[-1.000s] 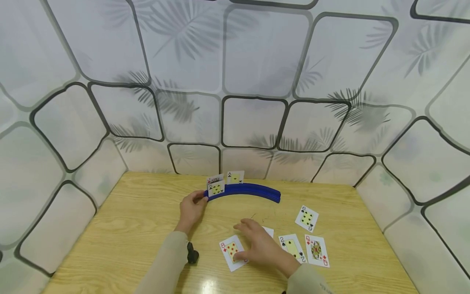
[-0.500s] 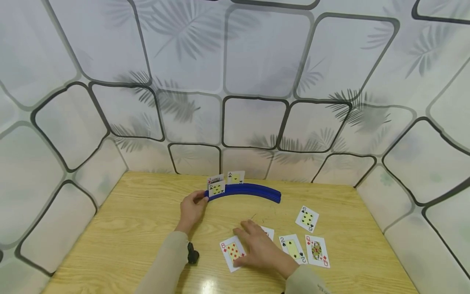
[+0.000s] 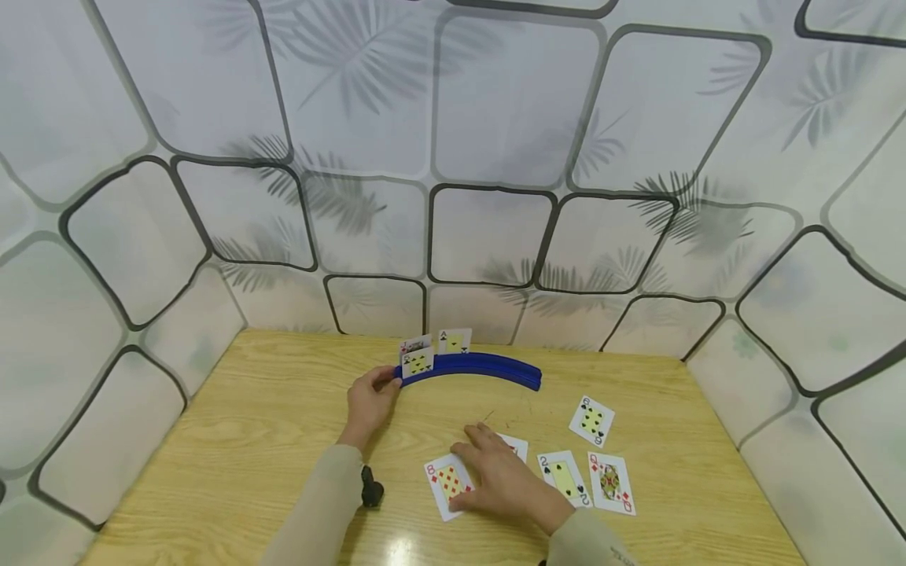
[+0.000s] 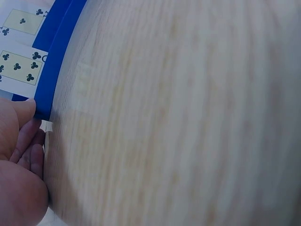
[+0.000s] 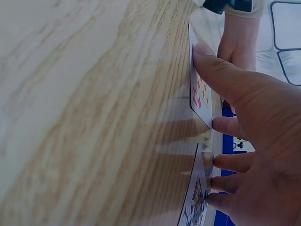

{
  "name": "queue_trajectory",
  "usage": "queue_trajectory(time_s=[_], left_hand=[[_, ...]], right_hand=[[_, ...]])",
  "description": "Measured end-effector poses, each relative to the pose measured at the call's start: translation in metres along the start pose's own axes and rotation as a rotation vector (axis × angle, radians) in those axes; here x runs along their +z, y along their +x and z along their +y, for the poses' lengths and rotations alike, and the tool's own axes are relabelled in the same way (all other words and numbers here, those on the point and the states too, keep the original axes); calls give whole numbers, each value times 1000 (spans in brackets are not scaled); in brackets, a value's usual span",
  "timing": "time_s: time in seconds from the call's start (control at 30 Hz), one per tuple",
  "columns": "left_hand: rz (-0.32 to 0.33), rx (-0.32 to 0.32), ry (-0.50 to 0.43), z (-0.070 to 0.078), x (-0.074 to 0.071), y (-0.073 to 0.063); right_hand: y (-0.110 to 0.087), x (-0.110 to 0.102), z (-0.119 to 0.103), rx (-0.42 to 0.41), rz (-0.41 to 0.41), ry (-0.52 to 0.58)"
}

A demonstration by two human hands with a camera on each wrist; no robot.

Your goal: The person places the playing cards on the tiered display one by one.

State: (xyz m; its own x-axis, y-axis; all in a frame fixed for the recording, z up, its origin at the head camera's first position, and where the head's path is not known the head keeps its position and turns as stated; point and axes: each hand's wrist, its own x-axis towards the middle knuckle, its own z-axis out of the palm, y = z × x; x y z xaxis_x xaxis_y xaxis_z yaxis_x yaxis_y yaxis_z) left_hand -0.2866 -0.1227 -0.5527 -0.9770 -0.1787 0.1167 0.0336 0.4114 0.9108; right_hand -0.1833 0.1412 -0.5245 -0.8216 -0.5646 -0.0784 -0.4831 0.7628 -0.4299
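My left hand pinches the left end of a curved blue card holder between thumb and fingers. A nine-or-similar club card stands in its front, with a face card behind it and an ace of clubs farther along. Lower down, my right hand is spread low over the table. Its thumb touches the eight of diamonds, and its index fingertip reaches that card's corner in the right wrist view. The other fingers are at a face card, mostly covered by the hand in the head view.
To the right of my right hand lie a two of spades, a red queen and a six of spades, all face up on the wooden table. A patterned cloth wall encloses the back and sides.
My right hand has lowered and its thumb and index finger have come to the eight of diamonds, which has shifted very slightly. My left hand has stayed at the card holder.
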Motion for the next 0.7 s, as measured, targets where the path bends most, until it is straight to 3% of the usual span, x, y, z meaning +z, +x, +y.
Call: queue_trajectory(time_s=[0.7], left_hand=[[-9, -13, -5, 2, 0, -2]], right_hand=[[3, 1, -4, -10, 63, 27]])
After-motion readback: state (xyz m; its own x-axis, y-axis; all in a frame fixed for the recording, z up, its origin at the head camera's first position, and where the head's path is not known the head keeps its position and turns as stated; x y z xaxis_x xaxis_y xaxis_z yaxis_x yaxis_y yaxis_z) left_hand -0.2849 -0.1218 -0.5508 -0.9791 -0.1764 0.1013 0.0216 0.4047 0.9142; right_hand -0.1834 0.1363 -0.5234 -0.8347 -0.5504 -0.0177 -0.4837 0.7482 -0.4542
